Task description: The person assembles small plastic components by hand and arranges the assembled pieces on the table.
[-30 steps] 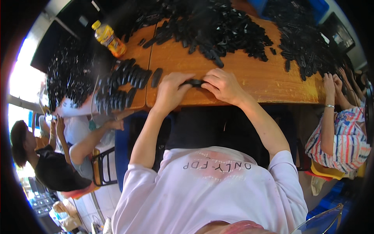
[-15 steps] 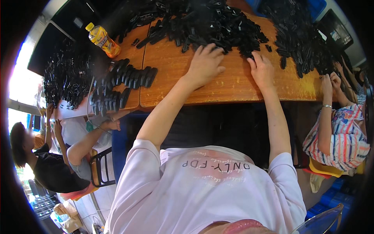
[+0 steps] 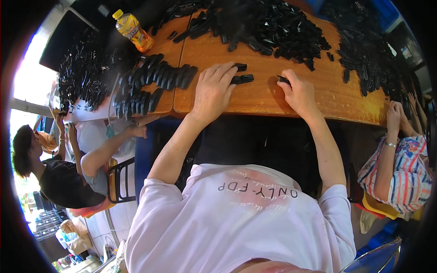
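Note:
My left hand (image 3: 212,90) is over the wooden table with its fingers bent round two long black plastic pieces. One black piece (image 3: 242,79) sticks out between thumb and forefinger, and another black piece (image 3: 240,67) shows at the fingertips. Nearer the right, my right hand (image 3: 298,93) pinches a small dark piece (image 3: 283,79) between thumb and fingers. Beyond both hands spreads a big heap of similar black pieces (image 3: 273,32). To the left, rows of black pieces (image 3: 159,75) stand lined up side by side.
A yellow drink bottle (image 3: 133,31) stands at the far left. More black heaps lie at the left (image 3: 84,73) and right (image 3: 364,54). A person in a dark top (image 3: 68,182) sits at the left, another in a striped top (image 3: 396,173) at the right.
Both hands have drawn back from the heap toward the table's near edge, the left one also leftward. Black pieces now show in each hand. The whole view has shifted slightly.

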{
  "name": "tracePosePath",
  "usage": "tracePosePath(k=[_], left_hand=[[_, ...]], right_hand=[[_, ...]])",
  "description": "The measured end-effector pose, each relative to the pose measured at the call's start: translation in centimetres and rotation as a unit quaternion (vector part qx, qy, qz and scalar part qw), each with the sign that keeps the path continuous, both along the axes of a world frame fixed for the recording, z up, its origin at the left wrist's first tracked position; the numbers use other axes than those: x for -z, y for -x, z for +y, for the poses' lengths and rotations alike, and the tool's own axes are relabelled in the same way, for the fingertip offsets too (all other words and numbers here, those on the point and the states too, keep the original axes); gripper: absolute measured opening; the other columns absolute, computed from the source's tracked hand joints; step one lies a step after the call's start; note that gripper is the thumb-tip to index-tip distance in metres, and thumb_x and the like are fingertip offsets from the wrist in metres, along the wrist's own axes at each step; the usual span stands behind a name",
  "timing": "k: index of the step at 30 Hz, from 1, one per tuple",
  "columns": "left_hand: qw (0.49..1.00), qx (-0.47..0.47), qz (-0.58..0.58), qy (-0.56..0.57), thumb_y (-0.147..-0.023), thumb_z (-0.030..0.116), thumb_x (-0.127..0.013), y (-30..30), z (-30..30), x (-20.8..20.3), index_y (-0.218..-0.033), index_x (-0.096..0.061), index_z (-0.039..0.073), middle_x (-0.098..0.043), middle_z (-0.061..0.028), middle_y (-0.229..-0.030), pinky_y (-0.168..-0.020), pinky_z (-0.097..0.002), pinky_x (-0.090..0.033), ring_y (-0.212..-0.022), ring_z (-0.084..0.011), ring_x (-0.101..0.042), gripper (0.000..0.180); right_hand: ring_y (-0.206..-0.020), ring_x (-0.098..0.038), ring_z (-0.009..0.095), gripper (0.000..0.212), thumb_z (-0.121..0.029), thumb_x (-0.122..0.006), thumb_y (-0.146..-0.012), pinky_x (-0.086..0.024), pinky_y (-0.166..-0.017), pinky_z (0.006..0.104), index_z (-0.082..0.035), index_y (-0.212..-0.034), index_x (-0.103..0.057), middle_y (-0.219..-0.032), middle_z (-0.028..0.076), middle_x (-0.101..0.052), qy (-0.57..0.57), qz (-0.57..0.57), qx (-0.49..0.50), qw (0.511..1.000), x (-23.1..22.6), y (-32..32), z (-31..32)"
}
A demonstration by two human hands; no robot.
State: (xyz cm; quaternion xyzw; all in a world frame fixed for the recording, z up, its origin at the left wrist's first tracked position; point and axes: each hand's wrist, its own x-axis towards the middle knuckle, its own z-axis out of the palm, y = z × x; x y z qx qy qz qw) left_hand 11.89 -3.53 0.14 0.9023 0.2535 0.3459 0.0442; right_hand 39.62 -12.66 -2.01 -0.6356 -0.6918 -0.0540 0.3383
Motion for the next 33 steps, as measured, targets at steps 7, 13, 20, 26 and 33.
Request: tracePosePath(k=[7,13,20,26,33], left_hand=[[0.999,-0.009,-0.022,0.029,-0.087,0.005,-0.077,0.6,-0.5,0.7,-0.125,-0.073,0.002,-0.071,-0.0134,-0.126,-0.099,-0.0460,-0.054,-0.116,-0.0357,-0.065,0.038],[0.997,0.024,-0.047,0.053,-0.087,0.003,-0.077,0.0,-0.7,0.4,-0.122,-0.075,0.002,-0.072,-0.0147,-0.121,-0.096,-0.0454,-0.056,-0.110,-0.0359,-0.067,0.035],[0.996,0.035,-0.039,0.068,-0.087,0.002,-0.076,0.1,-0.1,0.9,-0.121,-0.076,0.002,-0.075,-0.0150,-0.116,-0.096,-0.0450,-0.056,-0.109,-0.0359,-0.068,0.034],[0.995,0.021,-0.049,0.085,-0.087,0.001,-0.077,0.5,-0.1,0.9,-0.121,-0.077,0.003,-0.075,-0.0148,-0.114,-0.095,-0.0436,-0.056,-0.108,-0.0350,-0.069,0.034],[0.979,0.040,-0.095,0.177,-0.086,0.000,-0.079,0.5,0.1,1.4,-0.115,-0.079,0.001,-0.077,-0.0147,-0.113,-0.095,-0.0394,-0.057,-0.108,-0.0312,-0.070,0.029]], right_hand=[[-0.094,-0.071,0.032,0.044,0.000,-0.066,-0.095,-0.058,-0.077,0.0442,-0.003,-0.139,-0.065,-0.112,0.013,-0.068,0.072,-0.041,-0.069,0.994,-0.7,2.5,-0.9],[-0.101,-0.069,0.038,0.050,-0.001,-0.064,-0.094,-0.058,-0.082,0.0461,-0.002,-0.145,-0.060,-0.117,0.018,-0.066,0.170,-0.120,-0.045,0.977,-3.2,3.2,-2.2],[-0.111,-0.068,0.042,0.054,0.003,-0.061,-0.092,-0.056,-0.092,0.0482,0.000,-0.146,-0.058,-0.128,0.021,-0.067,0.178,0.019,-0.060,0.982,-3.8,0.7,-3.8],[-0.112,-0.067,0.041,0.043,0.001,-0.064,-0.093,-0.056,-0.092,0.0471,0.003,-0.136,-0.065,-0.125,0.020,-0.068,0.226,0.017,-0.025,0.974,-5.5,0.8,-5.1],[-0.101,-0.068,0.033,0.016,-0.013,-0.075,-0.095,-0.057,-0.083,0.0450,-0.003,-0.107,-0.074,-0.103,0.013,-0.067,0.104,-0.079,-0.020,0.991,-2.3,2.8,-4.1]])
